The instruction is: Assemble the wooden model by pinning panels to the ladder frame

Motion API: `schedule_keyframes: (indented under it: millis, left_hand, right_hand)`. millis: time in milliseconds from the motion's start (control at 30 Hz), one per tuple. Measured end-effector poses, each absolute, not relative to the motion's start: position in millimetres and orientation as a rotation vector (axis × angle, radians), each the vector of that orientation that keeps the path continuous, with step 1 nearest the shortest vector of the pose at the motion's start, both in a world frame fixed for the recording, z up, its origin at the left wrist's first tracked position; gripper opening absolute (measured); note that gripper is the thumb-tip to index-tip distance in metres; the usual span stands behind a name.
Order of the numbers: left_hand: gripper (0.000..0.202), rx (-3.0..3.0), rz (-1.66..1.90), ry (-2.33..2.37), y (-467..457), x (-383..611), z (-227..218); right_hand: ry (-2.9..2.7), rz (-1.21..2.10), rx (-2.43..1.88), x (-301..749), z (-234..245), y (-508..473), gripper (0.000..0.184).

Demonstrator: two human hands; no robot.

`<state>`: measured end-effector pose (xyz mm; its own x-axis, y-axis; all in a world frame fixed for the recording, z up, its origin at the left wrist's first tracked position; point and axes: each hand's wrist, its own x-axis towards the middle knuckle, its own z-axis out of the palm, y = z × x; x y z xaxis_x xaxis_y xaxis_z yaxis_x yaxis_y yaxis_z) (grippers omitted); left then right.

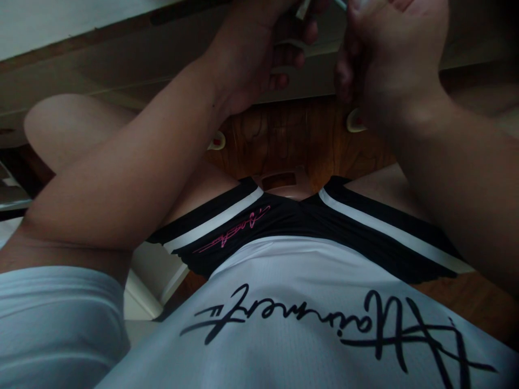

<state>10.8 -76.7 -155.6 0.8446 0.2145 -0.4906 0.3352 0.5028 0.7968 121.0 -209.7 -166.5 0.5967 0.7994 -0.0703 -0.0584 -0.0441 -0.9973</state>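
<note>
At the top of the head view, my left hand (253, 56) has its thumb and forefinger closed near a small pale, flat piece (303, 9), with its other fingers loosely curled. What this piece is I cannot make out, as the frame's upper edge cuts it off. Across from it, my right hand (399, 56) is closed in a fist. A thin whitish rod-like thing (340, 4) sticks out by its thumb toward the left hand, mostly out of frame. A gap lies between the two hands. The picture is dim and the fingers are partly blurred.
A light tabletop (73, 24) with a dark edge runs across the upper left. My bare knee (68, 127) is close under it. Below are a brown wood-grain floor (279, 124) and a seat edge with a slot (279, 180) between my legs.
</note>
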Motion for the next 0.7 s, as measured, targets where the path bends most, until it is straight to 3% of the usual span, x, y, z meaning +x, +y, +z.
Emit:
schedule_keyframes:
  millis: [267,333,433,500,700]
  left_hand:
    - [0.036,1.050,-0.071,0.583,-78.8,10.3,-152.5]
    - [0.037,1.054,-0.063,0.581,-78.6,10.9,-153.7]
    - [0.041,1.052,-0.056,0.573,-77.7,11.1,-156.2]
    - [0.038,1.046,-0.067,0.571,-77.3,10.9,-156.9]
    - [0.034,1.025,-0.071,0.558,-78.9,10.5,-153.1]
  right_hand:
    - [-1.011,0.430,-1.805,131.5,-169.2,-216.8,0.036]
    - [-0.880,0.663,-1.758,133.2,-160.7,-216.2,0.033]
    - [-0.442,1.413,-1.382,137.2,-146.3,-216.3,0.030]
    - [-0.305,1.701,-1.137,140.3,-141.1,-217.4,0.033]
    - [-0.255,1.588,-1.239,140.1,-139.0,-218.4,0.031]
